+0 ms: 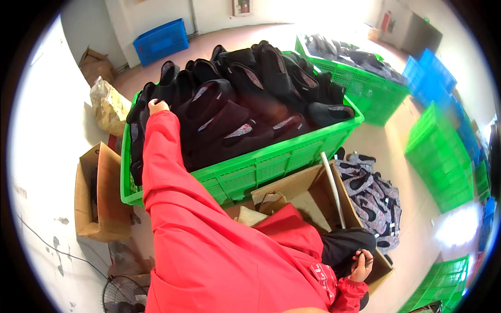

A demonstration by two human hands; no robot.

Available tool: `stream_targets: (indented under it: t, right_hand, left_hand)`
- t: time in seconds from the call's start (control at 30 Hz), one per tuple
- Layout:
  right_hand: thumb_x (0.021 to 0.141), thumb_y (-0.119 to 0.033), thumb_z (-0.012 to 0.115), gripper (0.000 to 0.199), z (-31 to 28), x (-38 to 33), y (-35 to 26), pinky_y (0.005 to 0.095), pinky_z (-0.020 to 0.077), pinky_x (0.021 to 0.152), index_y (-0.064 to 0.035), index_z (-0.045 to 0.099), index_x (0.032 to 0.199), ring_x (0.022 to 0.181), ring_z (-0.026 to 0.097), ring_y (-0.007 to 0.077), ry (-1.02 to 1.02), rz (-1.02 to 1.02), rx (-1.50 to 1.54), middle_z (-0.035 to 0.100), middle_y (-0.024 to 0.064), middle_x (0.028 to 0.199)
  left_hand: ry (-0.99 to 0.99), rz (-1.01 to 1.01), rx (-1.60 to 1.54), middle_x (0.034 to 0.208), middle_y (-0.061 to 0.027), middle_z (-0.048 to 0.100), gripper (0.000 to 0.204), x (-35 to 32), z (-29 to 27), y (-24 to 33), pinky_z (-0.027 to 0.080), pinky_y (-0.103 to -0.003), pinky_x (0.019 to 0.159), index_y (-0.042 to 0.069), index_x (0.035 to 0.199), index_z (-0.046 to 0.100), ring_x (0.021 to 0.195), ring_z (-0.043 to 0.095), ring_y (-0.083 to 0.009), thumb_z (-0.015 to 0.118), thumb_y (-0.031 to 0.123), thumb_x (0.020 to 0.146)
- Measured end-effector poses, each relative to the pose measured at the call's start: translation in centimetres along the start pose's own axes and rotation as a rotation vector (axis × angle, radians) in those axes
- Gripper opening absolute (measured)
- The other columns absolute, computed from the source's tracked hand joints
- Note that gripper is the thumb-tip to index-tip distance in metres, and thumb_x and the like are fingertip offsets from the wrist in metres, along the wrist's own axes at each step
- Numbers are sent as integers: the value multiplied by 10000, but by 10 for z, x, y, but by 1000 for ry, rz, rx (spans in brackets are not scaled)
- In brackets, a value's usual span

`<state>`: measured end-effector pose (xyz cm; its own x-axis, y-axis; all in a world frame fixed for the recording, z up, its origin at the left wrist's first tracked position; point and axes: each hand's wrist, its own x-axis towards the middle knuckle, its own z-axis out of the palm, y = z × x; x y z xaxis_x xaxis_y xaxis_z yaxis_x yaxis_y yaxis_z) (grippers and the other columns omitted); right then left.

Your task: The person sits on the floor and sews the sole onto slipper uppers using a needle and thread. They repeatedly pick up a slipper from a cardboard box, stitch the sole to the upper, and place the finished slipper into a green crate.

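A green plastic crate [255, 169] heaped with black slip-on shoes stands in front of me. My left arm, in a red sleeve, reaches over its near left side. My left hand [158, 106] is closed on a black shoe [168, 86] at the left of the heap; its fingertips are partly hidden. Low at the right, my right hand [361, 265] is held beside my black-trousered knee, with its fingers curled together. Whatever it may hold is too small and dark to name.
An open cardboard box [355, 208] with a white tube [333, 190] lies by my legs, beside a pile of grey patterned pieces [370, 201]. Another carton [104, 193] and a fan [122, 295] stand left. More green crates [441, 156] and a blue bin [160, 41] stand farther off.
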<state>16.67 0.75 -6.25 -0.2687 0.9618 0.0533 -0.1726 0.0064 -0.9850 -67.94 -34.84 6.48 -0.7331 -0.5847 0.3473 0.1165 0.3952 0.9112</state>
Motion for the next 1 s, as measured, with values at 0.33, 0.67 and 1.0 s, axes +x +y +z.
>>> stream_targets:
  t: [0.33,0.67,1.0]
  right_hand:
    - [919,-25,606,181,8,-10,-2,170,429,597,-54,621,1097,765,598,72,43,148,86,673,48,994]
    - [965,-60,544,216,-35,-26,8,168,393,542,-45,620,1167,776,591,71,126,255,181,676,65,1037]
    - [1003,-104,495,230,-138,-88,-10,174,384,526,-65,624,1189,614,552,71,649,42,-162,679,78,934]
  left_hand:
    - [482,789,497,1049,-124,673,345,-51,-19,79,461,-474,897,145,1080,677,1059,589,-324,628,294,774]
    - [-606,1334,-271,1098,-122,664,254,-398,38,280,431,-406,965,56,1063,682,1073,586,-292,664,92,812]
    - [-1591,1457,-451,968,-127,667,275,-730,97,192,478,-416,889,65,966,672,971,613,-323,720,52,696]
